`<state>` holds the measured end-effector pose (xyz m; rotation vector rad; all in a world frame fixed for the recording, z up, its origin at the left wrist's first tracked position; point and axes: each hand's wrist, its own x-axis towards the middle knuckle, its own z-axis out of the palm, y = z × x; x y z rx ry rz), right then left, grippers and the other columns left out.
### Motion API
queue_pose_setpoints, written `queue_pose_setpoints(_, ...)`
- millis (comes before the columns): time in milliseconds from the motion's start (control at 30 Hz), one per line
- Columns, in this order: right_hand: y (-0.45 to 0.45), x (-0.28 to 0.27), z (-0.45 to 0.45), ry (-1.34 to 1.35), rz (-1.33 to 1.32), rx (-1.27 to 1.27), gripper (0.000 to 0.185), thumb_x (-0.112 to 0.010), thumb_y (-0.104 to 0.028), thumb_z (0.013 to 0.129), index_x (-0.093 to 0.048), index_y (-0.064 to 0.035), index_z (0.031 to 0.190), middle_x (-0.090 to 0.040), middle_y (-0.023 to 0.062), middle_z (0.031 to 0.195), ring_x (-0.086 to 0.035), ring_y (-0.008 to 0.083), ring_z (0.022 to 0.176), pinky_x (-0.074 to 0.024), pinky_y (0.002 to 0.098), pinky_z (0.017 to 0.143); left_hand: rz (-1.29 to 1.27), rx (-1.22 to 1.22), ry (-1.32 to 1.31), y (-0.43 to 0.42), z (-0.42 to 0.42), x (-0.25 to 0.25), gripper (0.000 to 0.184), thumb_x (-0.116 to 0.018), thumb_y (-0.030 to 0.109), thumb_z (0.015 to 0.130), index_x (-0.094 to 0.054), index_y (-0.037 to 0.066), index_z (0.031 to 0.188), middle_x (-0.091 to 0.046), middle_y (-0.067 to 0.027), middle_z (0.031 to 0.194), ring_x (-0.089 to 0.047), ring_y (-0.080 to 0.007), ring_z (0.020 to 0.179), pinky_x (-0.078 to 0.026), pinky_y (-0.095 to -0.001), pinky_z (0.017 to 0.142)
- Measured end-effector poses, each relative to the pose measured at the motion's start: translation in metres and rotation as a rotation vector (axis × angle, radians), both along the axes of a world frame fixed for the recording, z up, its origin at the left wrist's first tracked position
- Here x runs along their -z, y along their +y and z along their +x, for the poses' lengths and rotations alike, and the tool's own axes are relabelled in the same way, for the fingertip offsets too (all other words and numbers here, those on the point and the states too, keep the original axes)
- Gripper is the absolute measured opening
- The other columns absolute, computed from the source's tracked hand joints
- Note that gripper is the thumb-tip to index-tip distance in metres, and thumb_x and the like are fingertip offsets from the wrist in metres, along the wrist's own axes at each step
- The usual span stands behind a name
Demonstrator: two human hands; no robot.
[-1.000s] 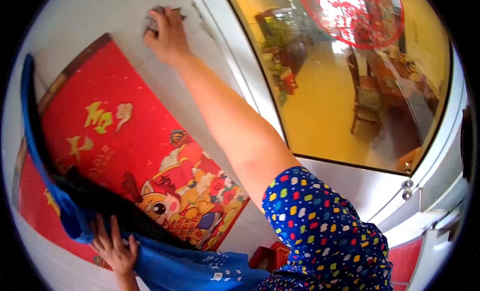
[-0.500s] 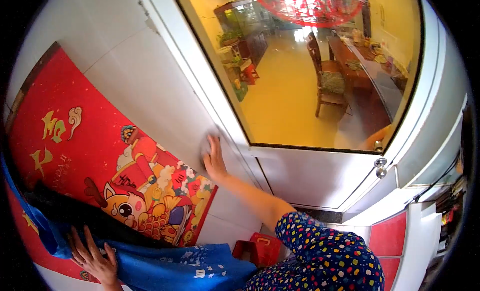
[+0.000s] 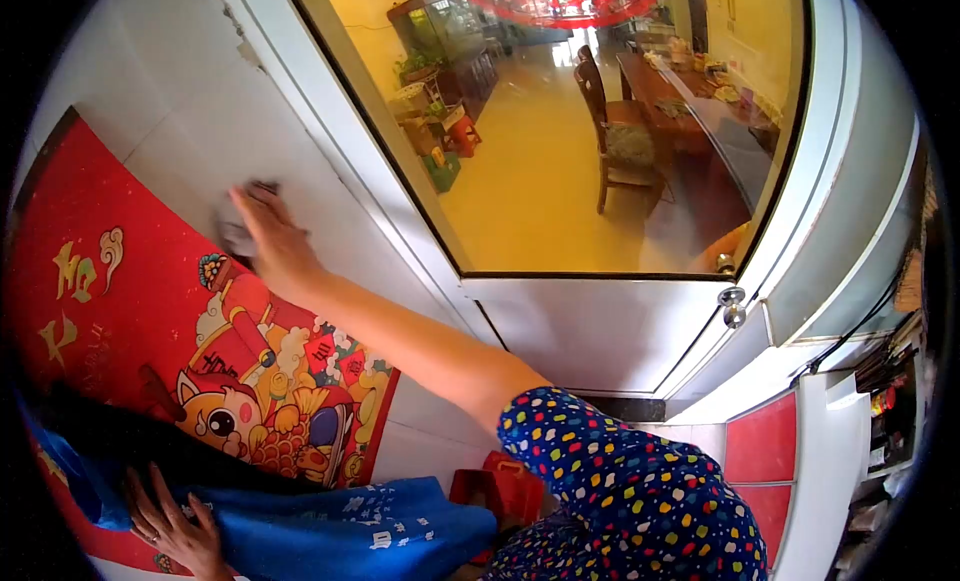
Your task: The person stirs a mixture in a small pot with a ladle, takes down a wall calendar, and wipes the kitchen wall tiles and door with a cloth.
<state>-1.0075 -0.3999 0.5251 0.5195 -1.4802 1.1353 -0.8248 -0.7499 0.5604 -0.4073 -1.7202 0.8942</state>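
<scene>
My right hand [image 3: 275,243] reaches up to the white tiled wall [image 3: 200,151], beside the upper edge of a red poster [image 3: 200,271]. Its fingers press a dark grey cloth [image 3: 238,236] to the tiles; the cloth is blurred and partly hidden by the hand. Lower left, my left hand [image 3: 175,529] lies with fingers spread on a blue cloth [image 3: 330,526] printed with white characters. A black cloth-like thing [image 3: 160,431] sits behind the blue cloth, in front of the poster.
A white door [image 3: 590,331] with a glass pane and round knob [image 3: 733,306] stands ahead. Through the glass show a chair [image 3: 620,146] and a long table. A red plastic stool-like item [image 3: 515,486] is low in the middle. Red-fronted cabinets [image 3: 762,441] and loaded shelves are at right.
My right hand has moved up and left along the wall with the grey cloth, from near the door frame to above the poster. My left hand stays on the blue cloth.
</scene>
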Motion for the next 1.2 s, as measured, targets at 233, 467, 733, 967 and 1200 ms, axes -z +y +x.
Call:
queue_pose_setpoints(233,0.002,0.043,-0.017,0.028,0.053,0.070,0.079,-0.056,0.009,0.072,-0.029,-0.0132,0.143,-0.027,0.0131,0.149,-0.021,0.0376,0.138,-0.0235,0.0480,0.112,-0.022,-0.039,0.004,-0.007,0.002,-0.001,0.046,-0.033,0.038,0.099,-0.050,0.015,0.135,-0.044,-0.0104,0.141,-0.044,-0.0290,0.124,-0.035,-0.0443,0.100)
queue_pose_setpoints(467,-0.010,0.264,-0.004,-0.181,-0.317,-0.109,0.086,-0.072,-0.002,0.070,-0.031,-0.0113,0.144,-0.017,0.0128,0.152,-0.021,0.0333,0.139,-0.0368,0.0430,0.105,-0.043,0.000,0.002,-0.002,0.000,-0.005,0.047,-0.034,0.039,0.099,-0.050,0.013,0.135,-0.043,-0.0133,0.141,-0.042,-0.0322,0.127,-0.033,-0.0447,0.102)
queue_pose_setpoints(733,-0.012,0.420,-0.033,-0.941,-0.811,-0.133,0.063,-0.060,-0.015,0.084,-0.033,-0.0043,0.141,-0.030,0.0209,0.145,-0.031,0.0373,0.132,-0.0293,0.0399,0.107,-0.032,0.079,0.006,0.009,0.001,-0.006,0.047,-0.035,0.038,0.096,-0.055,0.013,0.130,-0.045,-0.0144,0.140,-0.042,-0.0355,0.126,-0.030,-0.0460,0.104)
queue_pose_setpoints(967,0.032,0.227,-0.052,-0.357,-0.291,0.139,0.067,-0.057,-0.016,0.087,-0.025,-0.0080,0.145,-0.015,0.0259,0.149,-0.015,0.0403,0.139,-0.0139,0.0475,0.113,-0.015,0.079,0.007,0.012,0.000,-0.006,0.046,-0.037,0.037,0.095,-0.055,0.013,0.130,-0.045,-0.0154,0.139,-0.041,-0.0361,0.126,-0.029,-0.0455,0.103)
queue_pose_setpoints(1200,0.000,0.091,0.012,-0.093,-0.109,-0.389,0.054,-0.060,-0.012,0.084,-0.043,-0.0057,0.135,-0.027,0.0173,0.147,-0.024,0.0333,0.138,-0.0195,0.0416,0.112,-0.019,0.090,-0.016,0.013,0.000,-0.006,0.047,-0.037,0.038,0.096,-0.056,0.011,0.129,-0.045,-0.0160,0.139,-0.041,-0.0360,0.126,-0.029,-0.0455,0.103)
